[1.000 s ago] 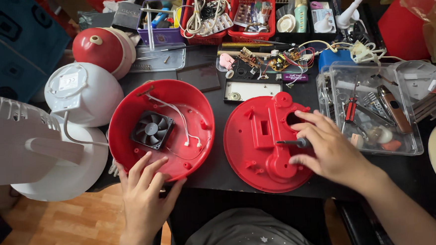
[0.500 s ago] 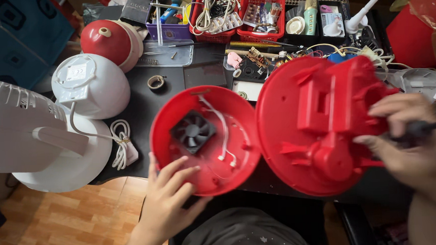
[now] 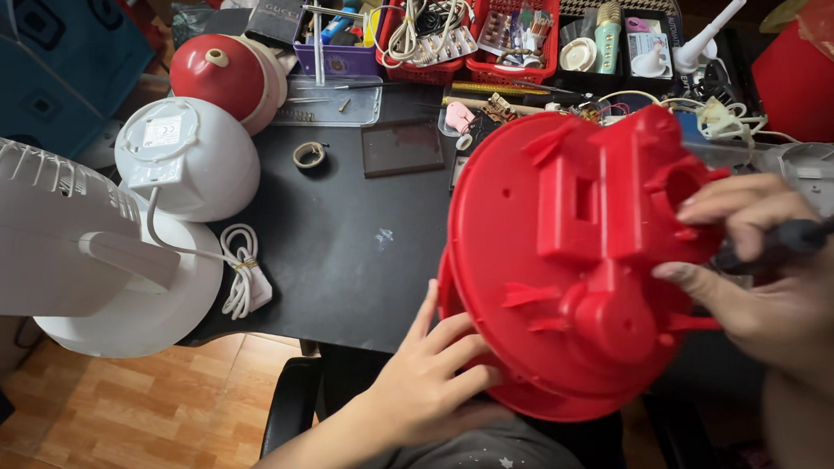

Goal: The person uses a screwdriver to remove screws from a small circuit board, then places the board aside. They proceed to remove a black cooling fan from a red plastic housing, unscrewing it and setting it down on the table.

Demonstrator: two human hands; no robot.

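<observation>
A big round red plastic housing (image 3: 572,283), with ribs and a boxy raised block on its face, is tipped up on edge over the black table (image 3: 361,256). My right hand (image 3: 781,291) grips its right side by the raised block, and a black-handled tool (image 3: 798,235) lies across the same fingers. My left hand (image 3: 424,377) rests with fingers spread against the housing's lower left rim. A sliver of a second red rim (image 3: 444,285) shows behind that edge; the rest of it is hidden.
A white fan (image 3: 46,235) and its round base fill the left. Beside it are a white dome (image 3: 185,156), a red dome (image 3: 218,74), a coiled white cord (image 3: 243,272) and a tape ring (image 3: 309,154). Red baskets (image 3: 510,20) of parts line the back.
My right hand has lifted the red housing off the table and tipped it toward me. It now covers the red bowl with the small fan. My left hand stays at the lower rim.
</observation>
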